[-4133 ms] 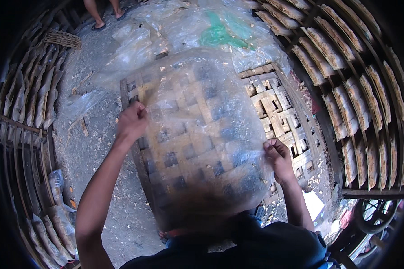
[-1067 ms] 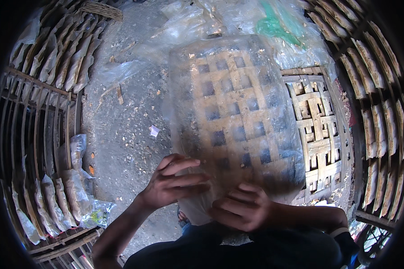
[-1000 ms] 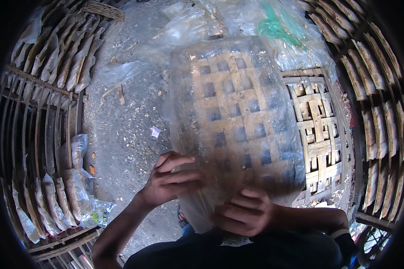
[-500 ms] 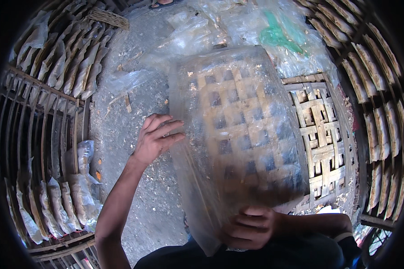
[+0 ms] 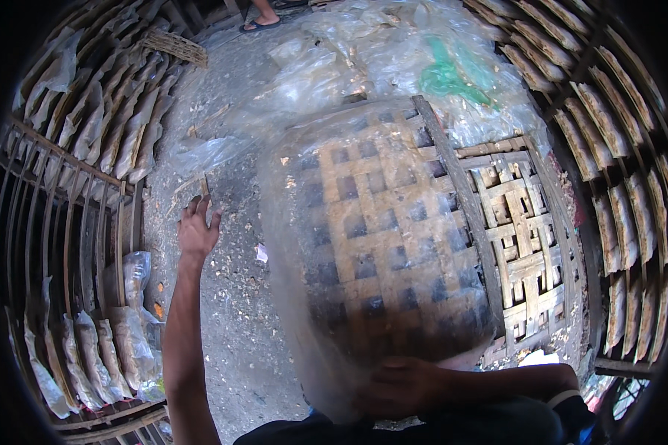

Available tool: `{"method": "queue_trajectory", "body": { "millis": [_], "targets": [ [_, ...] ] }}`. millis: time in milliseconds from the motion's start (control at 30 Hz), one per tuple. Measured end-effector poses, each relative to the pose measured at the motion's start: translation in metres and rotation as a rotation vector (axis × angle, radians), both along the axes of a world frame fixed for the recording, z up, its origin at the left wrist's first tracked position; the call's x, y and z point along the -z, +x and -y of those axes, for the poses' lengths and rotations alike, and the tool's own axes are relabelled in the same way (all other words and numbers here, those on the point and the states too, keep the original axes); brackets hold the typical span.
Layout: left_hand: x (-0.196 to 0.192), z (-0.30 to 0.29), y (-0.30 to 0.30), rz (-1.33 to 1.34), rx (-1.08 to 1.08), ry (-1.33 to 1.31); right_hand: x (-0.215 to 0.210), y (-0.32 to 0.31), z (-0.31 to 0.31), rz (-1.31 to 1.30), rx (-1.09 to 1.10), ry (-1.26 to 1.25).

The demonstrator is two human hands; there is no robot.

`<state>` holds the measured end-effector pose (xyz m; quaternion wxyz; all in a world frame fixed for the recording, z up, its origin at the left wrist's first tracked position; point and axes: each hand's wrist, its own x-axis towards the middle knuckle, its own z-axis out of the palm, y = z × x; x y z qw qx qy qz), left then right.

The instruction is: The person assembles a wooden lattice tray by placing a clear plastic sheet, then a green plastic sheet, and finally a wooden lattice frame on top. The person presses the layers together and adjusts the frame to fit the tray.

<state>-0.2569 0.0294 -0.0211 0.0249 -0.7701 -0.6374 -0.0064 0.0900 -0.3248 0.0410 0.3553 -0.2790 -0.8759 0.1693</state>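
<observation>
A cloudy, clear plastic sheet (image 5: 293, 222) lies over a woven bamboo tray (image 5: 382, 193) in front of me, and the wide weave shows through it. My right hand (image 5: 397, 386), in shadow at the sheet's near end, has its fingers curled on the plastic. My left hand (image 5: 199, 226) is off the sheet, held over the grey floor to its left. Its fingers are stretched out with nothing in them. The tray's dark right-hand rim (image 5: 460, 193) is bare of plastic along its far part.
Another woven bamboo tray (image 5: 527, 230) lies just right. Crumpled plastic sheets (image 5: 334, 59) with a green piece (image 5: 453, 78) cover the far floor. Racks of trays (image 5: 623, 215) stand at right, a slatted wooden rack (image 5: 67, 222) at left. Another person's sandalled foot (image 5: 263, 22) shows far off.
My left hand has let go of the sheet's left edge and moved left over the floor. The sheet has shifted left, baring part of the tray's right rim. More of the other person's foot shows.
</observation>
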Motion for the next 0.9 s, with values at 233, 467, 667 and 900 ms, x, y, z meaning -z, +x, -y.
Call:
{"method": "queue_trajectory", "body": {
  "millis": [233, 467, 667, 900],
  "targets": [
    [-0.014, 0.055, 0.136, 0.241, 0.823, -0.087, -0.004, 0.01, -0.015, 0.165, 0.188, -0.393],
    [0.011, -0.01, 0.109, -0.051, 0.167, -0.133, 0.036, 0.036, -0.015, 0.216, 0.43, -0.447],
    [0.022, -0.043, 0.037, 0.34, 0.095, -0.064, 0.037, 0.039, -0.015, 0.119, 0.393, -0.442],
    [-0.012, 0.005, 0.159, 0.181, 0.503, -0.182, 0.033, 0.038, -0.01, 0.153, 0.45, -0.419]
  ]
}}
